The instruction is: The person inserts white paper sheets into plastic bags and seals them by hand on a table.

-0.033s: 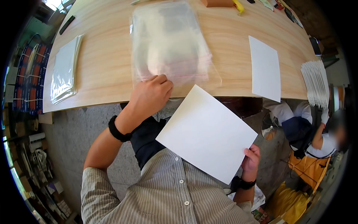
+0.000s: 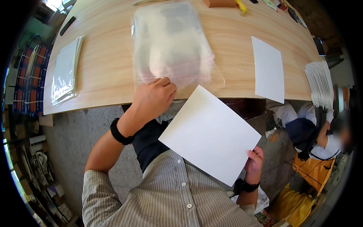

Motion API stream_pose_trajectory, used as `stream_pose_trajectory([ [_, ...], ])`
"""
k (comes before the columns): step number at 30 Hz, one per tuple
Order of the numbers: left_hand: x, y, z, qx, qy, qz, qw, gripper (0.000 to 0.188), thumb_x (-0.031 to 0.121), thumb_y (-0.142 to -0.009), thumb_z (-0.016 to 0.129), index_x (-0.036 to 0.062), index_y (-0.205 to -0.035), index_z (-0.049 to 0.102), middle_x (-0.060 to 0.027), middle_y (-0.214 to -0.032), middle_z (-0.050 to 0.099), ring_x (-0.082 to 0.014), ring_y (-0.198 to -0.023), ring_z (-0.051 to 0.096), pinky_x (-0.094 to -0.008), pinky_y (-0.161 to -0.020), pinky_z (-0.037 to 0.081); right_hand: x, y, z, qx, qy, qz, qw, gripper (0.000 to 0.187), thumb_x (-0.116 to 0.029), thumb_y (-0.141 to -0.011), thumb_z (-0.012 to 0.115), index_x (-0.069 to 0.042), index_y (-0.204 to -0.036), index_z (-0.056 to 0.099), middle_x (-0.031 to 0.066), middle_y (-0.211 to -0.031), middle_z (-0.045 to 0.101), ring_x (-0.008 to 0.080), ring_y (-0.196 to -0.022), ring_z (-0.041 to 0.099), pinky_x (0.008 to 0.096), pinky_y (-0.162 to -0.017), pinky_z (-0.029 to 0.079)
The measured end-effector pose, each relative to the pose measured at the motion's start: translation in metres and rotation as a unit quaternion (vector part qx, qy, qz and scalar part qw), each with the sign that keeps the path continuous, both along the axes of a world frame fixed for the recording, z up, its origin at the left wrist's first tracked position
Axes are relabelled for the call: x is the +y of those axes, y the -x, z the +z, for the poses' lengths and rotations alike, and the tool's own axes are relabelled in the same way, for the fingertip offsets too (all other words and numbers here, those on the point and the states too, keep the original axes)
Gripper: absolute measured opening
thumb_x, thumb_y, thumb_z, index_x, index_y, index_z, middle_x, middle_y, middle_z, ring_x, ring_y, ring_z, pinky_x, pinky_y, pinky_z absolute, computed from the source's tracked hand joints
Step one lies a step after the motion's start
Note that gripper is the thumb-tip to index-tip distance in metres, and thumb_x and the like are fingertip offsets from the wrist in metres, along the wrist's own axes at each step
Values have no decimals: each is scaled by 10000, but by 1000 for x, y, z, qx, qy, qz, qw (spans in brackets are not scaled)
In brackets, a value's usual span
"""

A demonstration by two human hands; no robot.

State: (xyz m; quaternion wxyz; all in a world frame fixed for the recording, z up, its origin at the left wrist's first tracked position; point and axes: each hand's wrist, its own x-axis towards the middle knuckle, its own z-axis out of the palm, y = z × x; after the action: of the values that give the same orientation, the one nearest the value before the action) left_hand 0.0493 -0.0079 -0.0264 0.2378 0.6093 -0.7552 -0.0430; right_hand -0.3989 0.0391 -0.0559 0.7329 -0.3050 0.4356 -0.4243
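The left hand pinches, it seems, the clear bag on the desk; the right hand grips a white sheet.

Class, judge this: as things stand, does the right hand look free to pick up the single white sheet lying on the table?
Probably not: the right hand already grips a white card, though nothing covers the sheet.
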Motion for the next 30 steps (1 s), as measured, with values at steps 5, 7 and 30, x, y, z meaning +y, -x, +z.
stream_pose_trajectory([
  [5, 3, 7, 3, 29, -30, -13, 999, 30, 104, -892, 722, 80, -889, 706, -49, -838, 643, -286, -723, 670, -398, -613, 546, 3, -5, 1, 21, 5, -48, 999, 349, -108, -890, 703, 119, -1154, 677, 186, -1078, 748, 248, -899, 722, 362, -822, 558],
  [7, 4, 6, 3, 29, -37, -13, 999, 35, 107, -892, 724, 78, -891, 706, -51, -838, 644, -288, -724, 670, -401, -614, 545, 3, -7, 2, 31, -2, -64, 997, 328, -116, -900, 694, 108, -1138, 678, 174, -1011, 749, 226, -778, 711, 329, -678, 552],
  [30, 6, 24, 6, -9, -17, -51, 999, 55, 91, -881, 713, 60, -897, 671, -61, -829, 627, -255, -779, 675, -377, -659, 557, 0, -44, 3, 32, 14, -44, 998, 280, -137, -981, 650, 87, -1148, 657, 153, -892, 725, 205, -574, 646, 300, -486, 504],
])
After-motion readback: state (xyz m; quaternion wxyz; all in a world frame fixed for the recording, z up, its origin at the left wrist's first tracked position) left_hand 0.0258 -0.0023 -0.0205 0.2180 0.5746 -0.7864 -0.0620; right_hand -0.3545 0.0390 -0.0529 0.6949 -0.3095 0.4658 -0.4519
